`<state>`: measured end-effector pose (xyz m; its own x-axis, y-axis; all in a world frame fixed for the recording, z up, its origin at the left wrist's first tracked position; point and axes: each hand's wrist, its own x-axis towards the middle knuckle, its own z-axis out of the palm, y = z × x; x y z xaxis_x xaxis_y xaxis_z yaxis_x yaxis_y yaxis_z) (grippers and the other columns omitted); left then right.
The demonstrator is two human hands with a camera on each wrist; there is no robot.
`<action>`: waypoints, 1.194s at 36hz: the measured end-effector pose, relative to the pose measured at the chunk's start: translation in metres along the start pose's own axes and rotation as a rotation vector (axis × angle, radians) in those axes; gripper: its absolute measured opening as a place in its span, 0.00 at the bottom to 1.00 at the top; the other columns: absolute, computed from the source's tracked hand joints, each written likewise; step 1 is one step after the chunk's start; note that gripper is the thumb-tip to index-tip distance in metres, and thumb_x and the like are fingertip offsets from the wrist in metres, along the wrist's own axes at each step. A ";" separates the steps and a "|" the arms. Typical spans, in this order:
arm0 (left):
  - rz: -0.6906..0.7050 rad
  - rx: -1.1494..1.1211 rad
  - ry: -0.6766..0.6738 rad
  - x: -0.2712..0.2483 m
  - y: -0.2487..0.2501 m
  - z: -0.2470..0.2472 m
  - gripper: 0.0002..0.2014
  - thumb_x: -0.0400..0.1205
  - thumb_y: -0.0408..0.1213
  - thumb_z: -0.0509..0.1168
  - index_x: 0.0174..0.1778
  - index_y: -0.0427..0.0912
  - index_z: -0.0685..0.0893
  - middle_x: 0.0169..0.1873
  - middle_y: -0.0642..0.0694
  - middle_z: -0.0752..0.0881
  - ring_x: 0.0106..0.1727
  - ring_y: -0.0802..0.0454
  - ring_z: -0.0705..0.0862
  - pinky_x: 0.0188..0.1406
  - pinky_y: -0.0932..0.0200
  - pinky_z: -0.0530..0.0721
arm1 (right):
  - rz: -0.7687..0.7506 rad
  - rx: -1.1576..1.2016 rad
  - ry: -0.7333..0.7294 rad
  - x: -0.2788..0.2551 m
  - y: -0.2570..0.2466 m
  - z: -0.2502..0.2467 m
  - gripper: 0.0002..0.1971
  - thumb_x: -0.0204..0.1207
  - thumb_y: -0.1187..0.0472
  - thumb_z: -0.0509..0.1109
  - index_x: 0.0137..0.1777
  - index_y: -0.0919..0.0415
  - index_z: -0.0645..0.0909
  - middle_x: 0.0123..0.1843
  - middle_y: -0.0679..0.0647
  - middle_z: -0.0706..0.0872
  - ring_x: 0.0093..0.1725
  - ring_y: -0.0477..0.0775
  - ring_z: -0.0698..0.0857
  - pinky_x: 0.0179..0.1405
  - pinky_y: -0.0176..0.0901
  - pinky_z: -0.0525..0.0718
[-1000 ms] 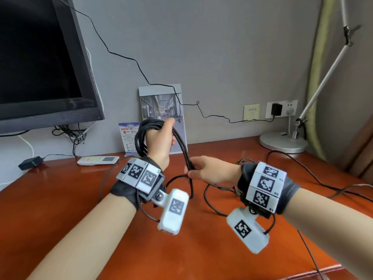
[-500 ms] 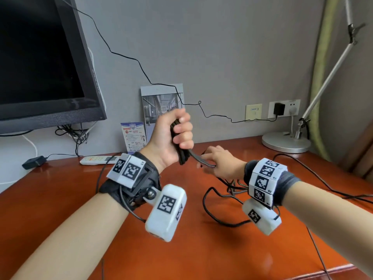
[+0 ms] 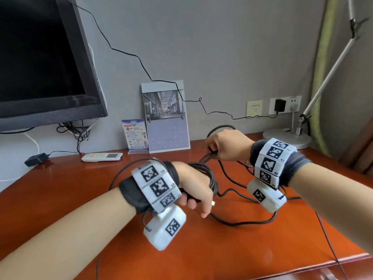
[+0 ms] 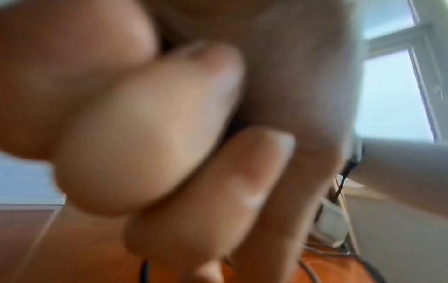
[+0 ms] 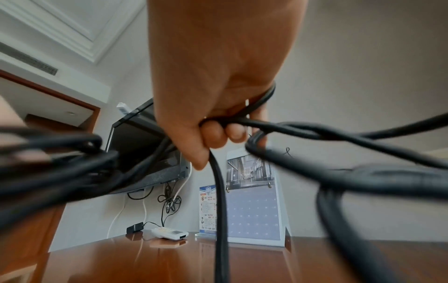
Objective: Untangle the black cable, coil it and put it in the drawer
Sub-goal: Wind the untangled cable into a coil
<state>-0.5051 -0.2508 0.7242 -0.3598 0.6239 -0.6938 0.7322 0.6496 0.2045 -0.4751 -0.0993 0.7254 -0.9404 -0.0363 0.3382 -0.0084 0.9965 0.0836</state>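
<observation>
reddish wooden desk (image 3: 80,199) below a wall-mounted monitor (image 3: 40,57). left hand (image 3: 194,186) holds its grip clamped on the coiled part of the black cable (image 3: 210,174) above the desk; right hand (image 3: 228,146) grips a strand nearby, fingers curled; slack loops trail on the desk.

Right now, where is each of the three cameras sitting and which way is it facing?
Head: worn high, looking forward and down at the desk; shows both forearms, the left hand and right hand holding the black cable.
Left wrist: under the left hand, looking along it; blurred fingers fill it.
Right wrist: under the right hand, looking up and toward the wall; fingers curl round the cable.
Shared: head and right wrist both show the calendar and remote.
</observation>
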 end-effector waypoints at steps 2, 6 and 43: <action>-0.057 0.165 0.153 0.011 0.001 0.003 0.14 0.79 0.38 0.66 0.28 0.41 0.76 0.23 0.48 0.74 0.20 0.53 0.68 0.14 0.71 0.66 | 0.000 -0.005 -0.007 -0.001 0.000 -0.003 0.05 0.73 0.57 0.69 0.42 0.47 0.76 0.34 0.42 0.77 0.40 0.52 0.76 0.36 0.38 0.66; -0.096 0.043 0.470 0.029 -0.021 -0.008 0.13 0.80 0.43 0.65 0.45 0.35 0.85 0.31 0.45 0.83 0.22 0.51 0.76 0.17 0.71 0.71 | 0.090 0.018 -0.196 -0.002 -0.005 -0.013 0.09 0.72 0.59 0.71 0.50 0.53 0.75 0.33 0.43 0.70 0.42 0.51 0.73 0.37 0.38 0.66; 0.516 -1.403 1.301 0.020 -0.018 -0.038 0.10 0.81 0.45 0.66 0.34 0.48 0.82 0.14 0.52 0.70 0.14 0.56 0.66 0.17 0.65 0.64 | 0.232 1.369 0.349 -0.018 -0.061 0.002 0.28 0.77 0.68 0.66 0.69 0.46 0.56 0.65 0.60 0.75 0.59 0.51 0.79 0.59 0.38 0.76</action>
<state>-0.5476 -0.2329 0.7330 -0.9073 0.2942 0.3004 0.2323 -0.2447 0.9414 -0.4579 -0.1597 0.7122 -0.8373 0.3181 0.4447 -0.3734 0.2616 -0.8900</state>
